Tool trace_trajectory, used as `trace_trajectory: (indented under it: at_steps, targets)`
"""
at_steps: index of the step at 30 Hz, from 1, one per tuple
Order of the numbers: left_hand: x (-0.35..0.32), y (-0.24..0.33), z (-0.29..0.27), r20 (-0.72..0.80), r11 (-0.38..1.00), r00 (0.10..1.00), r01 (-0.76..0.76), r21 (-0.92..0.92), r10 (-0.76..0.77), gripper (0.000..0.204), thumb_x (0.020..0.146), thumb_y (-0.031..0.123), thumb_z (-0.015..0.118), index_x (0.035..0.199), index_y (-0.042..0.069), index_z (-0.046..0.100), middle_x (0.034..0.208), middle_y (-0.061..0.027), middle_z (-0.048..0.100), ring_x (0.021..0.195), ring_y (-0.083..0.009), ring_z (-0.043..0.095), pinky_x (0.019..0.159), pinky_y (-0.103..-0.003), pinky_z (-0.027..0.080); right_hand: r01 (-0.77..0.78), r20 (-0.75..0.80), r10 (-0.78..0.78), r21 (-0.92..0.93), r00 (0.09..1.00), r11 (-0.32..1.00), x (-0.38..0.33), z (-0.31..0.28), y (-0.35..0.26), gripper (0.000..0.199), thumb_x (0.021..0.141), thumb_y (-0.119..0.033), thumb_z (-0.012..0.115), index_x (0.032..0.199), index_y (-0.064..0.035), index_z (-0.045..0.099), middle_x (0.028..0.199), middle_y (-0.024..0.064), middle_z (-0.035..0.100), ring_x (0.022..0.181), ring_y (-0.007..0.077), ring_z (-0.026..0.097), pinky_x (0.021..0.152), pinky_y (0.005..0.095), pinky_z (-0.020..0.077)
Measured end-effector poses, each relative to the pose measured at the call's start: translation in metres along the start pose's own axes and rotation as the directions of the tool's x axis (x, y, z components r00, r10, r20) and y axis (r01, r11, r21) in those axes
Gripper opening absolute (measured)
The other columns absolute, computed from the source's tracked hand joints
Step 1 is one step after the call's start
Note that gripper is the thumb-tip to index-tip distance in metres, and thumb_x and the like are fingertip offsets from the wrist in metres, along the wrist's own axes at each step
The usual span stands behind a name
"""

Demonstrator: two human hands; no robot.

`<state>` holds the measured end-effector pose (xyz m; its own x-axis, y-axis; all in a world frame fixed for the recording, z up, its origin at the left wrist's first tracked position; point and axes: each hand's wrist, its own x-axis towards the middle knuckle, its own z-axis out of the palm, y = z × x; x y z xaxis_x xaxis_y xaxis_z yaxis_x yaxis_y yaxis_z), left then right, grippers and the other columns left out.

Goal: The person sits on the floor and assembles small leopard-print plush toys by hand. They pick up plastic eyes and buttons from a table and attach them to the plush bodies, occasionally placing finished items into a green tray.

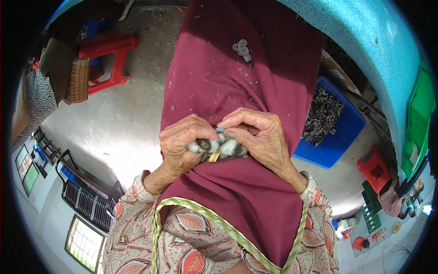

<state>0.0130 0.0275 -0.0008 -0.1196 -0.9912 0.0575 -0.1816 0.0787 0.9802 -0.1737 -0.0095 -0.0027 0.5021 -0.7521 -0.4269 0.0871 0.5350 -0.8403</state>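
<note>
Over my lap, both hands grip a small furry plush piece (232, 147) in white, black and brown. My left hand (181, 137) is closed on its left part, with thumb and forefinger pinched toward the middle. From the other side, my right hand (259, 132) pinches at its upper edge. A small grey-blue piece (220, 129) shows between the fingertips; its kind is hard to make out. A yellow tag (213, 157) hangs from the plush piece. Farther up the maroon cloth (200, 68) over my lap lie several small grey-white round plastic pieces (242, 47).
To the right, a blue tray (337, 146) holds a heap of black-and-white scraps (323, 114). Red stools stand at the left (119, 59) and right (375, 170). A light-blue surface (365, 32) curves across the upper right. Dark metal chairs (86, 198) are at the lower left.
</note>
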Motion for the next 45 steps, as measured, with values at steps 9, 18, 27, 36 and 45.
trace_trajectory:
  at_steps: [9, 18, 27, 36, 45]
  targets:
    - [0.002, 0.008, 0.000, 0.040, 0.974, 0.976, 0.208, 0.093, -0.212, 0.038, 0.066, 0.006, 0.073, 0.103, 0.001, 0.068, 0.092, -0.0115, 0.068, 0.085, -0.0202, 0.065, 0.073, -0.029, 0.051, -0.010, -0.053, 0.010, 0.000, 0.999, 1.000, -0.001, -0.001, 0.000, 0.008, 0.082, 0.006, 0.063, 0.089, 0.0033, 0.066, 0.080, 0.0040, 0.067, 0.075, 0.0068, 0.062, 0.066, 0.0211, 0.0508]
    - [0.006, 0.018, 0.003, 0.035, 0.931, 0.943, 0.320, 0.177, -0.330, 0.034, 0.062, 0.003, 0.076, 0.096, 0.003, 0.069, 0.078, -0.0072, 0.065, 0.070, -0.0167, 0.062, 0.061, -0.028, 0.049, -0.304, 0.005, 0.304, 0.025, 0.953, 0.952, -0.001, -0.008, -0.021, 0.015, 0.080, -0.002, 0.070, 0.089, 0.0023, 0.059, 0.075, 0.0044, 0.065, 0.072, 0.0090, 0.063, 0.063, 0.0248, 0.0511]
    - [-0.002, 0.012, 0.007, 0.086, 0.935, 0.974, 0.172, 0.310, -0.208, 0.030, 0.064, 0.010, 0.077, 0.091, 0.005, 0.067, 0.072, -0.0072, 0.062, 0.061, -0.0204, 0.061, 0.054, -0.030, 0.048, 0.046, -0.031, -0.064, -0.392, 0.997, 0.919, -0.014, 0.002, -0.009, 0.027, 0.068, -0.008, 0.077, 0.085, -0.0032, 0.056, 0.066, 0.0059, 0.058, 0.057, 0.0143, 0.057, 0.052, 0.0296, 0.0439]
    - [-0.005, 0.006, 0.006, 0.152, 0.948, 0.985, 0.031, 0.316, -0.083, 0.028, 0.068, 0.016, 0.078, 0.091, 0.005, 0.067, 0.072, -0.0067, 0.062, 0.059, -0.0189, 0.061, 0.051, -0.029, 0.048, -0.080, 0.027, 0.090, -0.274, 0.996, 0.958, -0.016, -0.006, -0.003, 0.021, 0.072, -0.006, 0.076, 0.081, -0.0021, 0.058, 0.065, 0.0004, 0.059, 0.057, 0.0059, 0.053, 0.050, 0.0243, 0.0419]
    - [0.000, 0.002, 0.001, 0.207, 0.928, 0.909, 0.332, 0.169, -0.362, 0.036, 0.070, 0.030, 0.078, 0.093, 0.005, 0.066, 0.070, -0.0048, 0.059, 0.062, -0.0173, 0.059, 0.056, -0.031, 0.047, -0.299, 0.114, 0.296, 0.014, 0.948, 0.954, 0.000, -0.012, 0.005, 0.015, 0.081, -0.003, 0.069, 0.079, -0.0007, 0.055, 0.065, 0.0007, 0.060, 0.062, 0.0036, 0.055, 0.052, 0.0201, 0.0415]
